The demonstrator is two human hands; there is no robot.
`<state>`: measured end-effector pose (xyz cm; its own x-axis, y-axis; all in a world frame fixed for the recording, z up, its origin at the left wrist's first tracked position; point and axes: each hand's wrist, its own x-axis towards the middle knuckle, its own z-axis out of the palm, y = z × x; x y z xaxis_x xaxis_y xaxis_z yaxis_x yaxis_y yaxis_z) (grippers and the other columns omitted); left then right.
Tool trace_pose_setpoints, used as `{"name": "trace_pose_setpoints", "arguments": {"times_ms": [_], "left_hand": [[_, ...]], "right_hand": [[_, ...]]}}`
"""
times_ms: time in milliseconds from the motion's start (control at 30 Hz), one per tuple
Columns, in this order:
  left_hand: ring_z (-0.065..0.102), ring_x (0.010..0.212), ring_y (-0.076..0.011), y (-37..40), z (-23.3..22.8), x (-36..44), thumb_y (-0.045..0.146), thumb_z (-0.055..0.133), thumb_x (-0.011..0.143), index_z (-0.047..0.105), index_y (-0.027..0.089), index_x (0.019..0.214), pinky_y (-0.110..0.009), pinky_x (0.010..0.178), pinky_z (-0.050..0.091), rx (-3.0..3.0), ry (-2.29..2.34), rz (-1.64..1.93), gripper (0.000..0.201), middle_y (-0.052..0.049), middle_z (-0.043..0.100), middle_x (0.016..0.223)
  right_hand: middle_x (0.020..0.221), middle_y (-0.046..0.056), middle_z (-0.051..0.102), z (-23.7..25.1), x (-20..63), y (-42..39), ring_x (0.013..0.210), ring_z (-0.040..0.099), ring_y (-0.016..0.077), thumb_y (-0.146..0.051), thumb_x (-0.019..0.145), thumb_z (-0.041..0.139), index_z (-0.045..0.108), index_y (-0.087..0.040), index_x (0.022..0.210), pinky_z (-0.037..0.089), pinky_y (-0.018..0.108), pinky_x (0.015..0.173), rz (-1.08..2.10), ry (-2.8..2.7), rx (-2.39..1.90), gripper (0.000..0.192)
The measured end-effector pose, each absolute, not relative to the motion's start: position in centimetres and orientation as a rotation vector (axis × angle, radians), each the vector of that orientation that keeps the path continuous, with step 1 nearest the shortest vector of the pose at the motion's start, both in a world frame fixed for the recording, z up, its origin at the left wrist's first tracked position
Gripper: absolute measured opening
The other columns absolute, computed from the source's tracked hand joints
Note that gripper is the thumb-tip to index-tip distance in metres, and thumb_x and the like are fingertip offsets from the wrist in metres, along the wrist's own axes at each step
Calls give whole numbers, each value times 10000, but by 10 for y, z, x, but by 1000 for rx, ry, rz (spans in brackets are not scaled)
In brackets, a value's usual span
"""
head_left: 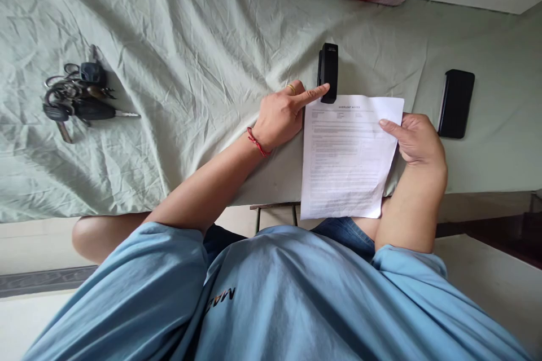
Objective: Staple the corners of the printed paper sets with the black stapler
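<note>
— What do we see from the head camera?

— A printed paper [347,155] lies on the worktop [190,39], which has a wrinkly green cloth on it. Its bottom edge hangs off the near side.

— What is the right hand [417,144] doing?

— Its fingers [392,127] pinch the paper's edge at 3 o'clock.

— And the left hand [282,115]?

— It holds nothing. It is curled up, with one finger pointing out. That fingertip touches the black stapler [328,72].

— Where is the stapler?

— At 12 o'clock from the paper, right at its top left corner. Its long side runs from 12 to 6. The left hand is nearer to it.

— Anything else?

— A bunch of keys [78,98] is far off at 9 o'clock. A black phone [456,102] sits at 3 o'clock.
</note>
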<state>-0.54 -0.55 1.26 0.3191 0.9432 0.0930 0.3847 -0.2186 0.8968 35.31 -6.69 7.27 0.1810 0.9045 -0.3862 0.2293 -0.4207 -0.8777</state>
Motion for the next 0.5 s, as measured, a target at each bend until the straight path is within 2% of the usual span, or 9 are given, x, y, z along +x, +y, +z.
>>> {"name": "trace_pose_setpoints", "arguments": {"times_ms": [100, 167, 233, 300, 367, 433, 500], "left_hand": [[772, 1013, -219, 1, 16, -10, 385, 768, 1200, 895, 251, 1588, -381, 1034, 635, 1669, 1132, 998, 430, -56, 873, 1134], [701, 847, -202, 4, 19, -15, 457, 798, 1167, 901, 243, 1556, -387, 931, 628, 1606, 1081, 1059, 456, -66, 895, 1081], [628, 716, -186, 4, 24, -18, 641, 808, 1186, 941, 239, 1364, -375, 780, 586, 1484, 1051, 1046, 458, -75, 884, 964], [591, 639, -181, 3, 31, -20, 894, 766, 1172, 928, 244, 1083, -363, 660, 532, 1324, 1030, 1005, 675, -79, 822, 816], [562, 597, -178, 0, 39, -20, 1076, 708, 1096, 869, 251, 899, -359, 601, 496, 1205, 984, 994, 863, -70, 742, 713], [540, 586, -165, -1, 47, -19, 1129, 734, 1025, 824, 251, 829, -352, 569, 450, 1163, 930, 975, 904, -65, 729, 714], [494, 581, -148, -1, 53, -19, 1034, 866, 989, 785, 247, 795, -347, 545, 373, 1202, 899, 942, 815, -47, 698, 706]], "right_hand": [[878, 80, 955, 95, 347, -82, 937, 941, 324, -701, 640, 1268, 990, -252, 896, 805, 467, 920, 1421, -1110, -1748, 587], [824, 72, 943, 107, 344, -92, 839, 928, 326, -584, 563, 1311, 977, -248, 826, 803, 458, 833, 1475, -1130, -1699, 542], [884, 70, 973, 112, 338, -95, 774, 910, 305, -539, 564, 1311, 990, -266, 847, 791, 442, 771, 1313, -1046, -1622, 508], [989, 86, 1005, 110, 330, -91, 836, 941, 318, -560, 598, 1297, 1016, -274, 917, 822, 477, 869, 1156, -938, -1545, 513], [1012, 98, 1008, 103, 324, -83, 976, 978, 372, -575, 619, 1288, 1016, -275, 941, 836, 561, 1034, 1102, -911, -1544, 517], [985, 96, 998, 94, 323, -73, 1109, 988, 425, -629, 622, 1278, 999, -294, 939, 817, 646, 1148, 1098, -942, -1586, 539], [982, 86, 993, 86, 325, -66, 1197, 986, 445, -709, 637, 1258, 978, -317, 934, 800, 687, 1200, 1104, -987, -1619, 566]]}}
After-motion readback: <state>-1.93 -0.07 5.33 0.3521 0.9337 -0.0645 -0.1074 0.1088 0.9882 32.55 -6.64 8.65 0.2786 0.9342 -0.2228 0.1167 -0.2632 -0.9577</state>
